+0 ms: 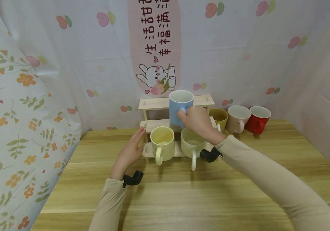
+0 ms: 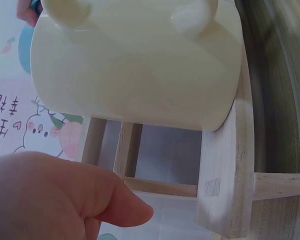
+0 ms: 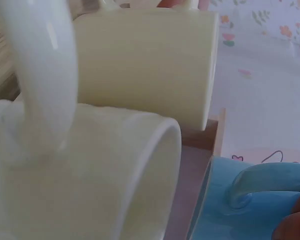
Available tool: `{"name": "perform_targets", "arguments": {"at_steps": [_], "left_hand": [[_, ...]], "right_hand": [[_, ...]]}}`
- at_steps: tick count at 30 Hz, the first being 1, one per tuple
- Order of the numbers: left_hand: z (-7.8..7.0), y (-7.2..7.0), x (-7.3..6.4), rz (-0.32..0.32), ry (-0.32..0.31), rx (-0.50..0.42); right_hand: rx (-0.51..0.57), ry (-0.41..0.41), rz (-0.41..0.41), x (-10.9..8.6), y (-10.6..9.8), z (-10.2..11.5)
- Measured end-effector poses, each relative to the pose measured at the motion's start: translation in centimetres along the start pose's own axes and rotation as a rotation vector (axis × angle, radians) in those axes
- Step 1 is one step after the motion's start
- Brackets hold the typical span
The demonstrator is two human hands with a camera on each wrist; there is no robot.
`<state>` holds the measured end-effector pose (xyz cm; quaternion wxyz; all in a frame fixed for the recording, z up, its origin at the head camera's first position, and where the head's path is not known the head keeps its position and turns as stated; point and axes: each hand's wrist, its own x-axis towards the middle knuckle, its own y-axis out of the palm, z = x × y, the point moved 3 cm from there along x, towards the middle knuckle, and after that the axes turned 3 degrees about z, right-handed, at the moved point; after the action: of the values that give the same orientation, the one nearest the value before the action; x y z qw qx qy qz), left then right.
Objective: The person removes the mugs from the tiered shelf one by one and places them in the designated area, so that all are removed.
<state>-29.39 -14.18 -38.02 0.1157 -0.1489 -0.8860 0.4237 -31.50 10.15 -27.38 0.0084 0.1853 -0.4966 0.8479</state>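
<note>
Blue mug point(image 1: 175, 112), mouth up, held by the handle in the right hand point(image 1: 197, 119), over the middle tier of the rack point(image 1: 154, 103) and in front of the top one. Fingers of that hand closed round the handle, with hold of nothing else. Cannot tell whether base and middle board touch. In the right wrist view, same mug at lower right, handle in plain sight, fingertips at the edge of the picture.

Left hand point(image 1: 128, 155) at the rack's left end, fingers extended, gripping nothing, fingertips right by the end of the middle tier. Cannot tell whether touching the wood. In the left wrist view, thumb stretched out near the rack, apart from the yellow mug point(image 1: 162, 152).

On the bottom tier, side by side: yellow mug to the left, cream mug point(image 1: 189, 148) to the right, both mouth up, handles toward the person. Just past the right hand, a white handle point(image 1: 218, 127), mostly hidden behind that hand and wrist.

On the table point(image 1: 165, 199), right of the rack, close together in a row: mustard mug point(image 1: 222, 122), pink mug point(image 1: 233, 120), red mug point(image 1: 252, 124). Behind everything, a printed cloth point(image 1: 95, 61) with a rabbit point(image 1: 154, 77). At each wrist, beige sleeve point(image 1: 108, 200) and black mount point(image 1: 133, 178)
</note>
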Motion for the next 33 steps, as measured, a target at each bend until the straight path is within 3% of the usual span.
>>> {"name": "perform_targets", "arguments": {"at_steps": [15, 22, 29, 33], "left_hand": [[0.2, -0.1, -0.2, -0.015, 0.026, 0.002], [0.1, 0.0, -0.3, -0.006, 0.038, 0.012], [0.2, -0.1, -0.3, -0.001, 0.036, 0.034], [0.2, -0.2, -0.2, 0.000, 0.034, 0.032]], "right_hand": [[-0.011, -0.048, -0.079, -2.1, -3.4, -2.6], [0.008, -0.006, -0.095, -4.2, -5.0, -4.2], [-0.039, -0.042, -0.197, -5.8, -6.6, -5.8], [-0.039, -0.021, -0.210, -6.6, -7.2, -6.8]]}}
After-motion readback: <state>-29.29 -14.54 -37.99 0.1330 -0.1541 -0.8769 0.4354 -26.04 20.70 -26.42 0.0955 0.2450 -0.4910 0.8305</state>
